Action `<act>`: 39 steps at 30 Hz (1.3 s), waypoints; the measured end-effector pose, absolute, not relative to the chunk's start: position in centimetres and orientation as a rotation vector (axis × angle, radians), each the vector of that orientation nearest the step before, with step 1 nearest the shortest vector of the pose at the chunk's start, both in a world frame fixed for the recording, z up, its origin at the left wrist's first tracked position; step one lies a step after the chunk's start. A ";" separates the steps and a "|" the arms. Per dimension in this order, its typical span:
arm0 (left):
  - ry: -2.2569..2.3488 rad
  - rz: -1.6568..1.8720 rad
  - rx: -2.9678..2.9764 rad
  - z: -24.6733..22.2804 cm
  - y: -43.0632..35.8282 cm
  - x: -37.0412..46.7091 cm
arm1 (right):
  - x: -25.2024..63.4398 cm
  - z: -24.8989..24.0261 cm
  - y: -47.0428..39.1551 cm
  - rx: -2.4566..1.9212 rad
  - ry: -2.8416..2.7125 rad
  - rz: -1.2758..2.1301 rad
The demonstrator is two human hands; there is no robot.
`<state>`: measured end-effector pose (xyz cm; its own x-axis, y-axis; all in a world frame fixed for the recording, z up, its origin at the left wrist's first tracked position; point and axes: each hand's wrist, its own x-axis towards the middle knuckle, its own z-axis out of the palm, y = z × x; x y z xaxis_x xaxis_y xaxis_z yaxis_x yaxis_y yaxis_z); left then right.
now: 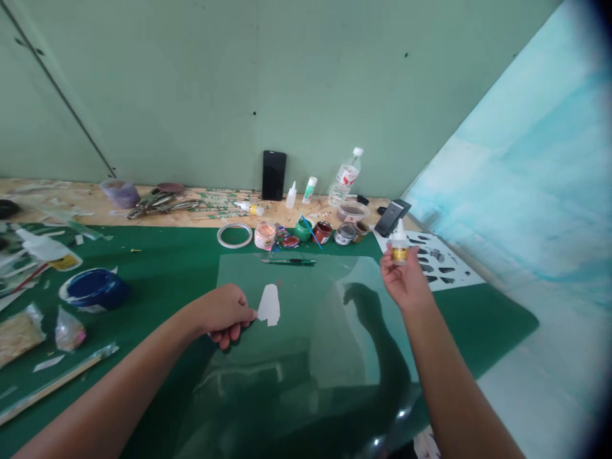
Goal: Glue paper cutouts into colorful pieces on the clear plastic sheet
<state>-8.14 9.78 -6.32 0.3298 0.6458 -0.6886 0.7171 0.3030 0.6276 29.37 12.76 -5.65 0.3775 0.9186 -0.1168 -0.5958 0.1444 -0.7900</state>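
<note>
Between the thumb and finger of my left hand [228, 317] is the edge of a small white paper cutout [269, 305], narrower at the top and jagged at the bottom. It is over a clear plastic sheet [306, 350] that covers part of the green mat. My right hand [404, 274] is closed around a small glue bottle [400, 250] with a yellow label and white nozzle, held upright above the sheet's right edge. A craft knife [288, 261] lies across the sheet's far edge.
Paint jars [323, 232], a tape roll [234, 236] and a water bottle [346, 176] stand along the back. A phone [274, 175] leans on the wall. At left are a blue paint tub [94, 289] and a larger glue bottle [50, 248]. Dark shapes lie on white paper [459, 271] at right.
</note>
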 end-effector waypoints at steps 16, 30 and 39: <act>1.362 -0.048 1.385 -6.8 9.7 -8.1 | 28.6 -8.6 17.6 -1.044 -0.882 1.056; 1.403 -0.084 1.265 -7.5 9.5 -8.1 | 33.7 -12.3 20.6 -1.636 -0.968 0.255; 1.426 -0.105 1.276 -7.1 9.5 -7.9 | 34.6 -12.5 20.9 -2.042 -1.185 -0.002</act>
